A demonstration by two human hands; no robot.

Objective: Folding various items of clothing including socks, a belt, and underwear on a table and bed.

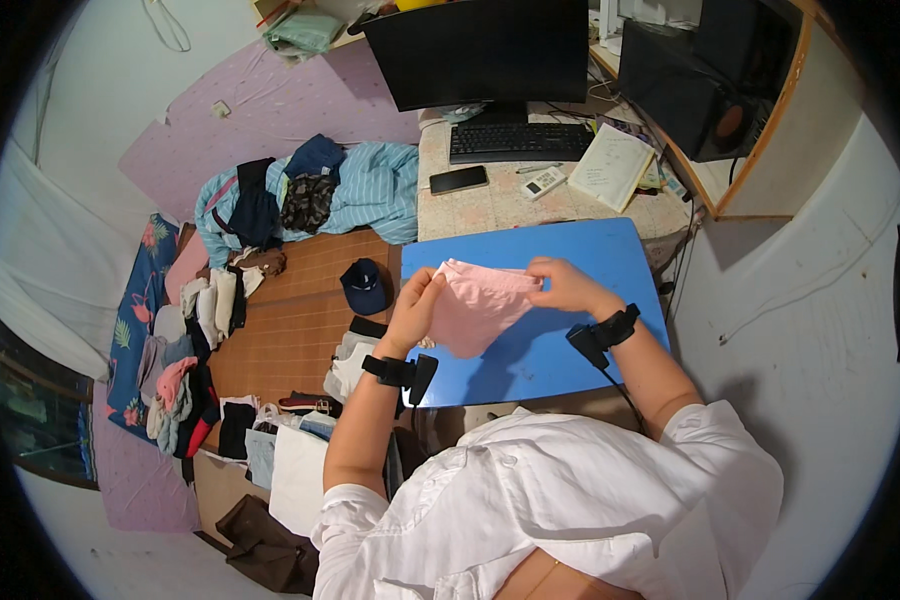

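Note:
A pair of pink underpants [480,310] hangs spread between my two hands, held by its upper edge above the blue tabletop [580,375]. At its upper left corner, my left hand [413,308] is closed on the cloth, thumb pressed against the fingers. My right hand [568,287] pinches the opposite upper corner. The lower part of the underpants dangles free and casts a shadow on the blue surface. Each wrist wears a black strap with a small device and a cable.
Left of the table, a brown mat [300,290] bears a dark cap [365,286] and several piles of folded clothes. Behind stands a desk with a monitor [480,50], a keyboard [520,142], a phone [459,180], a white remote control [543,183] and an open notebook [612,167].

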